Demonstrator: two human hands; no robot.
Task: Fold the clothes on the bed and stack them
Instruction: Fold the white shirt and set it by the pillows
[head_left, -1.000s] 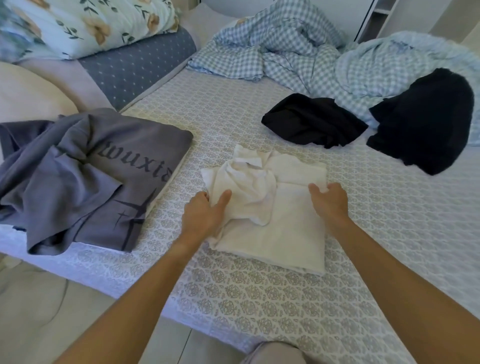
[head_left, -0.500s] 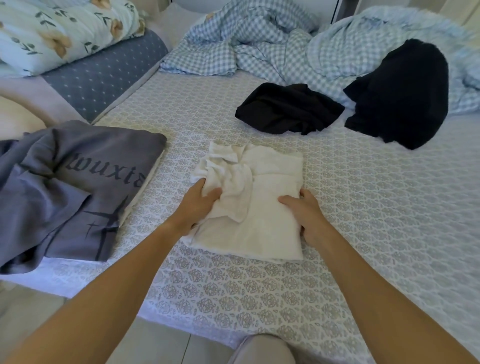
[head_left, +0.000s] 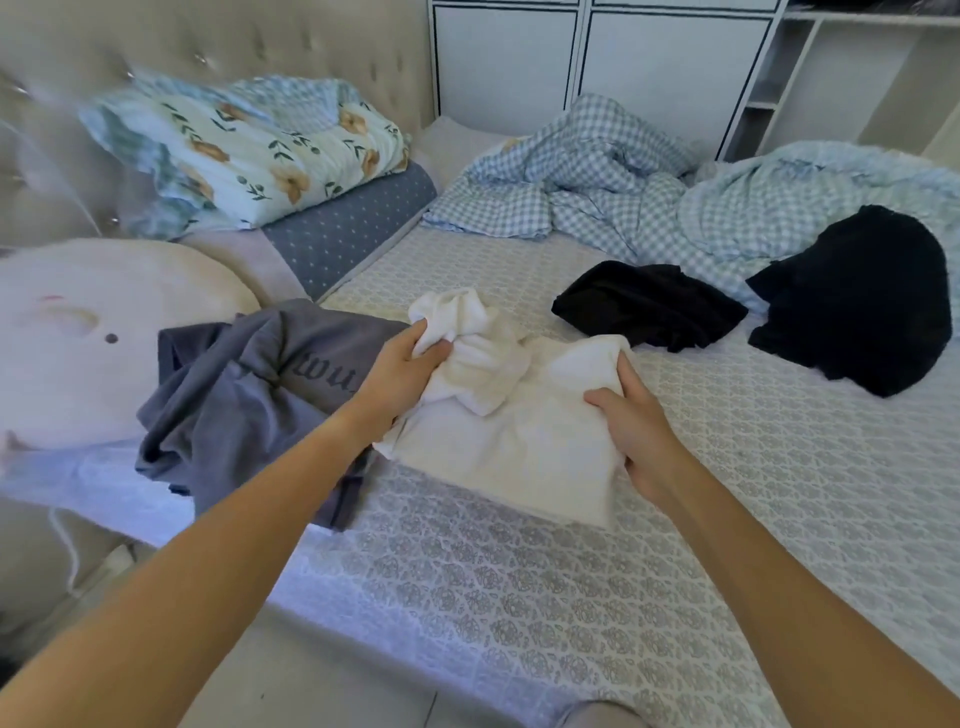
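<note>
A: What is finished, what remains?

B: The white garment (head_left: 498, 415), roughly folded with a loose bunched top, is held above the bed (head_left: 727, 519) beside the grey shirt (head_left: 249, 395). The left hand (head_left: 400, 364) has a closed grip on the bunched part; the right hand (head_left: 634, 431) clasps the garment's right edge. Two black garments (head_left: 649, 306) (head_left: 862, 296) lie crumpled: judged unfolded.

A: And unclear?

B: Whether the grey shirt is properly folded; the left margin is blurred.

Two bare forearms, no sleeves; left hand (head_left: 402, 364), right hand (head_left: 636, 436) ungloved.
</note>
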